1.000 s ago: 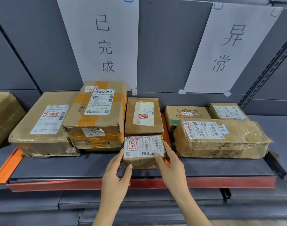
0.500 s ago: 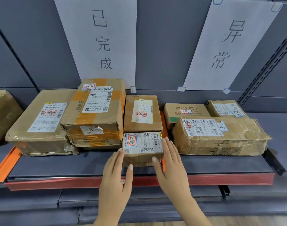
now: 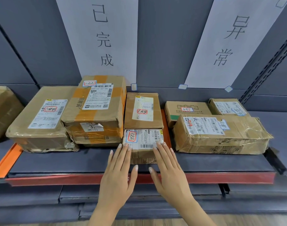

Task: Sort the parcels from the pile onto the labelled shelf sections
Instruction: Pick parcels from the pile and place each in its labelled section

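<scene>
Small parcel point(image 3: 143, 144) sits at the front of the shelf point(image 3: 58, 162), below the left wall sign point(image 3: 103, 38), directly before a flat parcel point(image 3: 142, 110). Left hand point(image 3: 121, 173) and right hand point(image 3: 169, 173): fingers point(image 3: 123, 154) straight, gripping nothing. Fingertips lie at the small parcel's near top edge, one hand on each side.

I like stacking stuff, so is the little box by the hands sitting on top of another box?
No, the small parcel sits right on the grey shelf, in front of another parcel.
</scene>
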A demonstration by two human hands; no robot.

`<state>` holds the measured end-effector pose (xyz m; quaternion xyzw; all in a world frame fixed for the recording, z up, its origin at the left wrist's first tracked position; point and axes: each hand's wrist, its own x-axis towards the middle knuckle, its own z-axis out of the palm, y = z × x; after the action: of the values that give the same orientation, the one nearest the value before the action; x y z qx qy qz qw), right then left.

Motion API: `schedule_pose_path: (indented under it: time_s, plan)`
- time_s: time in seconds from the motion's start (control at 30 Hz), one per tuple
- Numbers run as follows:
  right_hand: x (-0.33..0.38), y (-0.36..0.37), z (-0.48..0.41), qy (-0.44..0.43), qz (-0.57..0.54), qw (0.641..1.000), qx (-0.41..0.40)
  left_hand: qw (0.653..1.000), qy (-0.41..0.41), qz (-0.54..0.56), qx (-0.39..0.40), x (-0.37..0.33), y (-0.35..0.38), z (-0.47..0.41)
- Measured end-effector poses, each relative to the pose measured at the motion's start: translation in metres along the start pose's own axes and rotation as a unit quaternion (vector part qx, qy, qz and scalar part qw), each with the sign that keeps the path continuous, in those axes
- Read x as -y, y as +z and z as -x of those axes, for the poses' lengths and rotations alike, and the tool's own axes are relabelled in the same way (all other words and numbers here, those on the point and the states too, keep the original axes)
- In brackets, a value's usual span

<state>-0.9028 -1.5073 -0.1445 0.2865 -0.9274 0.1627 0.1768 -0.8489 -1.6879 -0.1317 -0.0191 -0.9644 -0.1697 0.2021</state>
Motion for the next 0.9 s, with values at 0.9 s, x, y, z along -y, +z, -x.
schedule_pose_path:
  time_s: [0.9]
  plan:
    - [-0.027, -0.077, -0.001, 0.164, 0.090, 0.972, -0.141, 0.979, 0.187, 0.081, -0.023, -0.054, -0.036, -0.090]
